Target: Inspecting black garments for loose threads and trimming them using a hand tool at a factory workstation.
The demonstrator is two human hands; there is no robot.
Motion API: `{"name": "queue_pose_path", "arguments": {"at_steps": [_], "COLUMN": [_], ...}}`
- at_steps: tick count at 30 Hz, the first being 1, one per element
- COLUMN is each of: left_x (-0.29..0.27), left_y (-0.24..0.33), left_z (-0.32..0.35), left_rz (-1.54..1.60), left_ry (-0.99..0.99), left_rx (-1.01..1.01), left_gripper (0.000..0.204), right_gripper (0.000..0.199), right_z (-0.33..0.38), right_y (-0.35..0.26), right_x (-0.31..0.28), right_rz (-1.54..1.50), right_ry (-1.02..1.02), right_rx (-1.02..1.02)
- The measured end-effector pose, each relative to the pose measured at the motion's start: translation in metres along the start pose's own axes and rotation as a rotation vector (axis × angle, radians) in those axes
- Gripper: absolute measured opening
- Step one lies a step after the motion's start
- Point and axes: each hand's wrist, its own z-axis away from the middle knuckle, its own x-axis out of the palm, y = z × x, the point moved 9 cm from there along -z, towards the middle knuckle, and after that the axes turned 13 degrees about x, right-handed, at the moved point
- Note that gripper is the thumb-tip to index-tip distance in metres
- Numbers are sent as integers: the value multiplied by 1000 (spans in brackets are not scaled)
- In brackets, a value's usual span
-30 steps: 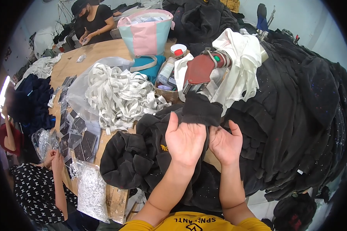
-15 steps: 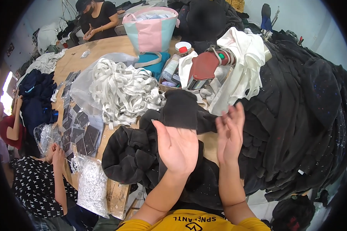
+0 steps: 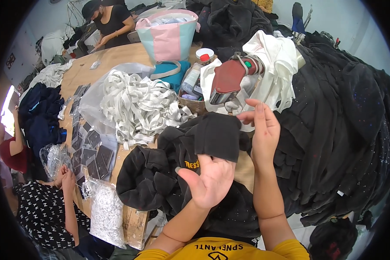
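Note:
The fingers of my left hand are slipped into a black ribbed cuff, which hides them. Its palm faces up and the thumb sticks out to the side. At the cuff's far right corner, my right hand has its fingers apart, partly bent, with the tips beside the fabric; I cannot tell if they touch it. Below and left of the cuff a black garment with yellow lettering lies bunched on the table's near edge.
A heap of white elastic bands and a red handheld device lie beyond. Piled black garments fill the right side. A bag of small white pieces stands near left. Co-workers work at left and at the back.
My left hand has moved right and slightly nearer with the cuff, its fingers still inside. My right hand has turned and come up to the cuff's far corner. Yellow lettering on the garment now shows.

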Motion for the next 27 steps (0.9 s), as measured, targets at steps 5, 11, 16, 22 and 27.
{"name": "queue_pose_path", "arguments": {"at_steps": [5,11,16,22,27], "left_x": [-13,-26,-24,-14,-11], "left_y": [5,-4,-12,-23,-25], "left_z": [-13,-19,-24,-12,12], "left_rz": [39,29,15,41,97], "left_ry": [23,94,47,-53,-114], "left_rx": [102,148,121,92,-82], "left_gripper": [98,93,93,91,92], "right_gripper": [32,30,31,31,42], "right_z": [19,20,19,26,48], "right_y": [24,48,52,71,110], "right_x": [20,31,32,7,-28], "right_rz": [-30,-145,-113,-242,-213], "right_ry": [-225,-288,-314,-261,5], "right_rx": [23,118,137,285,655]}}
